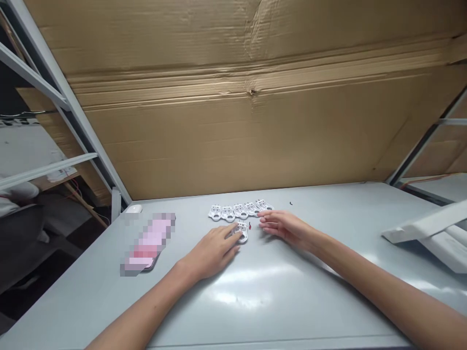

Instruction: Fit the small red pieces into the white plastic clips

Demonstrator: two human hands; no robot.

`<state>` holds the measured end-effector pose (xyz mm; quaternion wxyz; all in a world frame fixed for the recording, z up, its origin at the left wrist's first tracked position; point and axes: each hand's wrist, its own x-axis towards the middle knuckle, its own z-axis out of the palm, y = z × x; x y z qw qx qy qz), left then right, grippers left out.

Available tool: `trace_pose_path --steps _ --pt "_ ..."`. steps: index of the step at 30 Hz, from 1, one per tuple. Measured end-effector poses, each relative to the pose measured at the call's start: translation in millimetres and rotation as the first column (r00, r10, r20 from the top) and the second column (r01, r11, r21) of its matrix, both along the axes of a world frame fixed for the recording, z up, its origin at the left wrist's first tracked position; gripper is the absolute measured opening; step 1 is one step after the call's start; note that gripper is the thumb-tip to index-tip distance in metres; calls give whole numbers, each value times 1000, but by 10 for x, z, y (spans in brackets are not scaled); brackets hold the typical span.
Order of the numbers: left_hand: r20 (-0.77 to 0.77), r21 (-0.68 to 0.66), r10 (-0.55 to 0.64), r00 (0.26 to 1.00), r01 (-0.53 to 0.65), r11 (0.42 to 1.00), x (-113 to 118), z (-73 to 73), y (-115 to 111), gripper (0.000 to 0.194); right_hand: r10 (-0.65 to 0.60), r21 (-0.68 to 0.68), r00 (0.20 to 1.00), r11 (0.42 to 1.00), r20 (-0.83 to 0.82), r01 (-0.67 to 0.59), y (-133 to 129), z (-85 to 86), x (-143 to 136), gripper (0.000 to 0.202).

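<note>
My left hand [217,248] rests on the table, its fingertips holding down a small white plastic part [242,237] with a ring-shaped opening. Just to the right of that part lies a tiny red and black piece [250,226]. My right hand [282,227] is a little farther right, fingers extended and slightly curved, with nothing visible in them. Behind both hands stands a row of several similar white plastic parts [228,214], set side by side. The right fingertips are close to the right end of this row; whether they touch it I cannot tell.
A phone [156,238] with a blurred pink screen lies on the grey table [255,311] at left, near a small white object [134,209]. A tiny dark piece [291,203] lies behind my right hand. White wrapped material [434,233] is at right; cardboard [233,146] walls the back.
</note>
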<state>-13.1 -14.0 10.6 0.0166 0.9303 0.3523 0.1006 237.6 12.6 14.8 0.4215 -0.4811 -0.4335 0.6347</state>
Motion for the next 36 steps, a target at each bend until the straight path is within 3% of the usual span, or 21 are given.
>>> trace_pose_path --steps 2,3,4,6,8,10,12,15,18,23,25,27,30,33,36 --pt "2 -14 -1 1000 1 1000 -3 3 0 38 -55 193 979 981 199 16 24 -52 9 15" --pt "5 -20 -1 1000 1 1000 -5 4 -1 37 -101 328 942 945 320 -10 34 -85 13 17" --pt "8 -22 0 1000 0 1000 -6 4 -1 37 -156 466 885 882 438 -75 39 -121 12 19" --pt "11 -17 -3 1000 4 1000 -9 4 1 36 -261 660 750 691 608 -294 33 -192 -7 24" --pt "12 1 -10 1000 10 1000 -15 9 6 36 -311 694 646 522 697 -497 14 -246 -48 29" --pt "21 25 -15 1000 15 1000 -27 25 15 33 -331 667 581 429 744 -609 -4 -267 -93 32" --pt "34 43 -15 999 13 999 -44 56 27 30 -347 637 534 385 771 -668 -12 -255 -122 34" --pt "37 47 -17 999 16 999 -68 113 43 25 -342 596 492 362 800 -717 -13 -205 -127 31" --pt "33 54 -36 999 34 998 -75 136 49 22 -322 579 483 388 814 -717 -21 -160 -112 26" --pt "79 106 -7 997 -2 994 -54 81 53 19 -325 569 471 545 820 -616 -59 -162 -99 24" --pt "90 113 16 996 -26 993 -61 73 62 20 -318 580 501 595 805 -556 -75 -170 -99 25" --pt "88 103 39 995 -48 994 -82 86 73 23 -272 591 578 645 770 -484 -86 -163 -99 31" --pt "78 68 64 995 -69 995 -114 115 79 24 -108 553 752 746 650 -371 -85 -120 -90 32" --pt "95 49 45 994 -50 998 -104 109 59 26 55 381 942 906 330 -187 -55 -60 -57 27" --pt "91 61 19 996 -25 998 -52 71 20 26 57 127 998 991 -27 -53 -12 -11 -20 21"
